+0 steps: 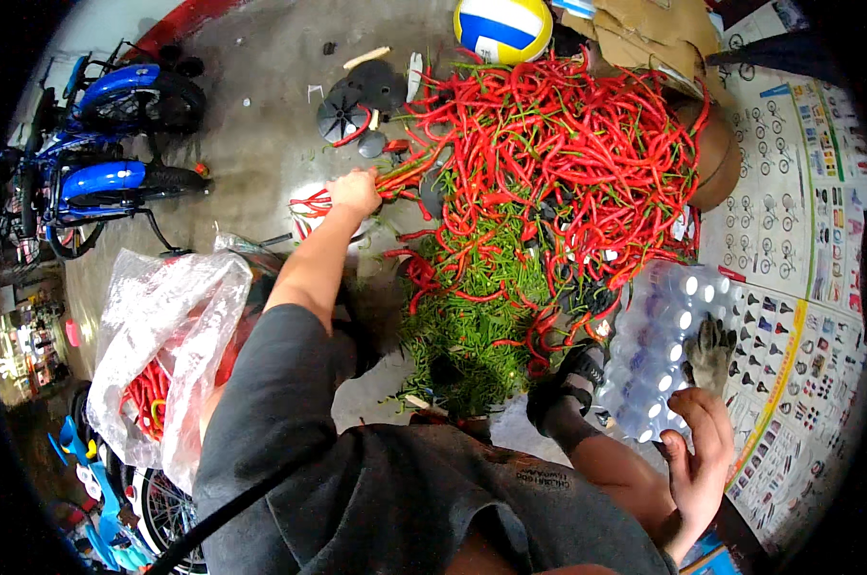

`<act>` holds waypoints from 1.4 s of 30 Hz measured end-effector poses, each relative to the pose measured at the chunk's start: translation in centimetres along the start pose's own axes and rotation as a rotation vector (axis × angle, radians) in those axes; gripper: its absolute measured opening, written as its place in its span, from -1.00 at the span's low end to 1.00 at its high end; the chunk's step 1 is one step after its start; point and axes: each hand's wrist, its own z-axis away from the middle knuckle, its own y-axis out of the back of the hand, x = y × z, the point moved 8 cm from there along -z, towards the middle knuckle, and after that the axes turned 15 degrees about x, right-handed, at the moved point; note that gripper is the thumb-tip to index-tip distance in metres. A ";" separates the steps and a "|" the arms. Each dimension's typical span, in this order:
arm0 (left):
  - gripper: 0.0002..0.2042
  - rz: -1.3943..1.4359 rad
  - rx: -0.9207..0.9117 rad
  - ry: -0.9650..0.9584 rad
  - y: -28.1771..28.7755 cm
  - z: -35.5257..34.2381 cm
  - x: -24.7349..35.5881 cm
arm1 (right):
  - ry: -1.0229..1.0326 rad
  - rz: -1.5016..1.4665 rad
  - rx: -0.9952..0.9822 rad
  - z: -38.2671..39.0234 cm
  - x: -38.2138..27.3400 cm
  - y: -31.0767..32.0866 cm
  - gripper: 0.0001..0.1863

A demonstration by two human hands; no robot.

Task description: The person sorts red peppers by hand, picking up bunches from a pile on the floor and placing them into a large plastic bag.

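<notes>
A large heap of long red chili peppers with green stems lies on the floor in front of me. Stretched out to its left edge, my left hand is closed round a bunch of red chilies, their tips poking out on the left and stems on the right. Green stems and trimmings are piled between my feet, just below the heap. My right hand rests low on the right, beside a plastic-wrapped pack of bottles. Its thumb and fingers are apart, with nothing visible between them.
A clear plastic bag with red chilies stands at my left. Blue bicycles are parked far left. A ball and cardboard sit behind the heap. A grey glove lies by the bottles, near printed poster sheets.
</notes>
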 end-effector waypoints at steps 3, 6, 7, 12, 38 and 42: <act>-0.61 0.097 0.011 -0.107 5.5 0.1 1.0 | 0.102 -0.027 0.023 0.8 -1.4 0.6 -0.70; -0.56 0.247 0.042 -0.253 9.6 -0.8 2.2 | 0.213 -0.020 0.070 1.7 -3.3 1.5 -0.70; -0.57 0.477 -0.020 -0.214 9.7 -1.3 1.8 | 0.252 -0.050 0.075 1.8 -3.9 1.4 -0.71; -0.71 1.390 -0.287 -0.005 18.7 3.4 5.9 | 0.405 -0.112 0.143 1.6 -5.4 1.0 -0.76; -0.51 1.827 -0.689 -0.137 28.4 24.4 16.5 | -0.273 -1.237 0.142 -6.1 -5.2 -4.1 -0.79; -0.53 1.872 -0.732 -0.190 28.9 25.5 16.8 | -0.261 -1.235 0.144 -5.5 -6.3 -3.6 -0.79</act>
